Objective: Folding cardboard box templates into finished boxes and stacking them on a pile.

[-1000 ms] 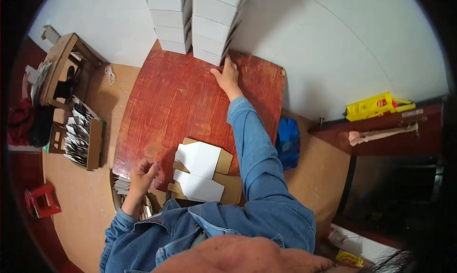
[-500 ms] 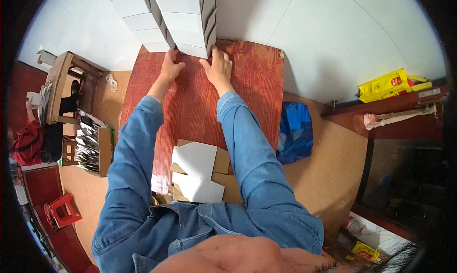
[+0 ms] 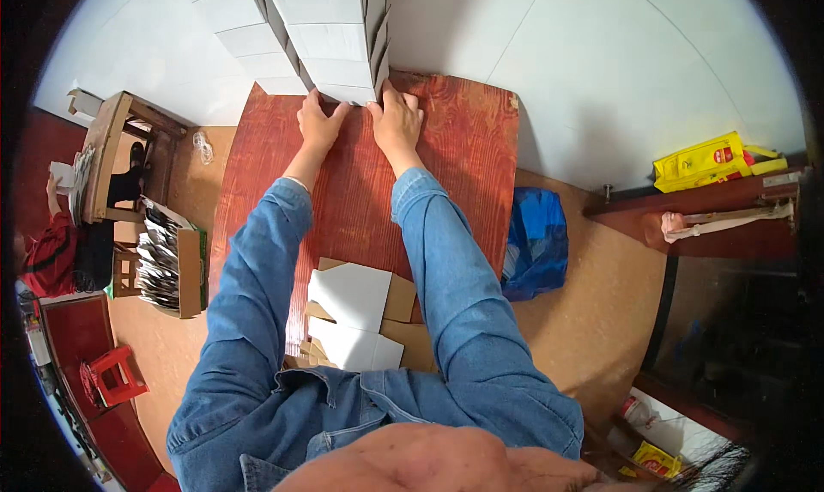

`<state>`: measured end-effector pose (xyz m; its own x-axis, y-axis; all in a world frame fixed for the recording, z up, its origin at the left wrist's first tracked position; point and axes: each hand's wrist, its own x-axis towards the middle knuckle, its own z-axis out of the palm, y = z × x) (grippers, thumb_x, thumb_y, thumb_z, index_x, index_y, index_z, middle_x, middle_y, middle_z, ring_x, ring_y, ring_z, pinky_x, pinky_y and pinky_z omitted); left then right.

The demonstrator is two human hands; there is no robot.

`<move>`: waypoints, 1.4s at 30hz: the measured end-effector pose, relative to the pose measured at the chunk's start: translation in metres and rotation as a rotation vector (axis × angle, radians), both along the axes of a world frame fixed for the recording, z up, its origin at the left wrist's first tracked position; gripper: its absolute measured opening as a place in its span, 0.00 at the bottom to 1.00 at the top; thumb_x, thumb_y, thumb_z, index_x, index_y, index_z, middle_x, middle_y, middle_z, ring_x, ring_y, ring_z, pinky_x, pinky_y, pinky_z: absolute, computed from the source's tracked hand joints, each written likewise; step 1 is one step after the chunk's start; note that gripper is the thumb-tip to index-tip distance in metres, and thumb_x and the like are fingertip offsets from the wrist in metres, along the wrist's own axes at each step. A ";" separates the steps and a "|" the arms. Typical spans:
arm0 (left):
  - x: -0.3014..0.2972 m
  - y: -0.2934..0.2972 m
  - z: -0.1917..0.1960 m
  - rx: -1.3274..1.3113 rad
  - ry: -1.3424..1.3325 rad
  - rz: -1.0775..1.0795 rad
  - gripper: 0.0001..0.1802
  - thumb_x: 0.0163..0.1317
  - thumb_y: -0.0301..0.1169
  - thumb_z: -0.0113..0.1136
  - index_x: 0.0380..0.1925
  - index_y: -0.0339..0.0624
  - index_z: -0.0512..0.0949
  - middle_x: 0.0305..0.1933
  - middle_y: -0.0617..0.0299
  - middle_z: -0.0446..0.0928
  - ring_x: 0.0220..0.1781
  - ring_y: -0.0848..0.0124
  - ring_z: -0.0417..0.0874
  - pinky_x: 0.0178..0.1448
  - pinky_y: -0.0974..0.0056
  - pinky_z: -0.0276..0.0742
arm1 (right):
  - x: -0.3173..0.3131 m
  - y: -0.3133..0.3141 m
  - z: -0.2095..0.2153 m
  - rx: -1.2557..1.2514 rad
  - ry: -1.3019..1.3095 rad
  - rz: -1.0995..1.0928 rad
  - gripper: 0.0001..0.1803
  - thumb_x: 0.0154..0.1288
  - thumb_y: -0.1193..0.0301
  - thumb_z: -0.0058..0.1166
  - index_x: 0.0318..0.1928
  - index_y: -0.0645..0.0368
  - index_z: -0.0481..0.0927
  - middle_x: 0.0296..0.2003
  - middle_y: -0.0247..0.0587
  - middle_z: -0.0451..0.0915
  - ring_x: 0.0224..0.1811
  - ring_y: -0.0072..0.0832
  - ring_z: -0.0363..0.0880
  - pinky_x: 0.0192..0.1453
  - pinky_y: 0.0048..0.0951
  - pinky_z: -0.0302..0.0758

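Two tall stacks of white cardboard boxes stand at the far end of a red wood-grain table (image 3: pixel 360 187), against the wall. Both my hands are at the base of the right stack of white boxes (image 3: pixel 326 41). My left hand (image 3: pixel 319 130) holds its lower left corner, thumb along the front and fingers toward the gap. At the lower right corner, my right hand (image 3: pixel 398 124) has its thumb in front and its fingers round the side, partly hidden. The left stack of white boxes (image 3: pixel 249 41) stands close beside it. Flat white-and-brown cardboard pieces (image 3: pixel 350 294) lie near my body.
A blue bag (image 3: pixel 536 243) is right of the table. Left on the floor stand a carton of flat pieces (image 3: pixel 190 273), a wooden stool (image 3: pixel 116 157) and a red plastic stool (image 3: pixel 118 376). Another person's red sleeve (image 3: pixel 50 256) shows far left. A yellow bag (image 3: pixel 708 161) lies at right.
My left hand has shifted right, its thumb now against the front of the right stack's base. My right hand stays at its corner. The view has moved slightly.
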<state>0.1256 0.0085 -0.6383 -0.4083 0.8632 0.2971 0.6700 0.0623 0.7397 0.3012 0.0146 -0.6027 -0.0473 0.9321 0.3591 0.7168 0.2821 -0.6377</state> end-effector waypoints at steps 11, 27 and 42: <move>-0.020 -0.024 -0.001 -0.017 -0.017 -0.103 0.57 0.52 0.39 0.78 0.78 0.35 0.55 0.71 0.41 0.70 0.72 0.43 0.68 0.75 0.47 0.65 | -0.008 -0.011 0.007 -0.027 -0.074 0.074 0.37 0.67 0.59 0.65 0.73 0.52 0.68 0.65 0.36 0.79 0.68 0.43 0.70 0.69 0.52 0.65; -0.077 -0.221 0.041 -0.243 -0.190 -0.596 0.52 0.54 0.33 0.75 0.76 0.31 0.57 0.76 0.38 0.64 0.78 0.51 0.66 0.80 0.57 0.63 | 0.135 -0.125 0.027 -0.316 -0.142 0.249 0.43 0.69 0.61 0.64 0.78 0.60 0.58 0.64 0.62 0.77 0.66 0.55 0.76 0.70 0.46 0.73; -0.058 -0.446 0.094 -0.225 -0.379 -0.340 0.34 0.65 0.33 0.70 0.68 0.31 0.70 0.62 0.40 0.80 0.63 0.53 0.84 0.64 0.56 0.80 | 0.321 -0.411 0.019 -0.558 0.355 0.052 0.28 0.70 0.69 0.65 0.66 0.69 0.74 0.49 0.44 0.87 0.44 0.23 0.85 0.45 0.23 0.78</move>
<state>0.0674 -0.4378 -0.5441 -0.1379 0.9902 -0.0231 0.3693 0.0731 0.9264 0.6218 -0.3968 -0.5839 -0.0645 0.9825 -0.1748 0.4303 -0.1307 -0.8932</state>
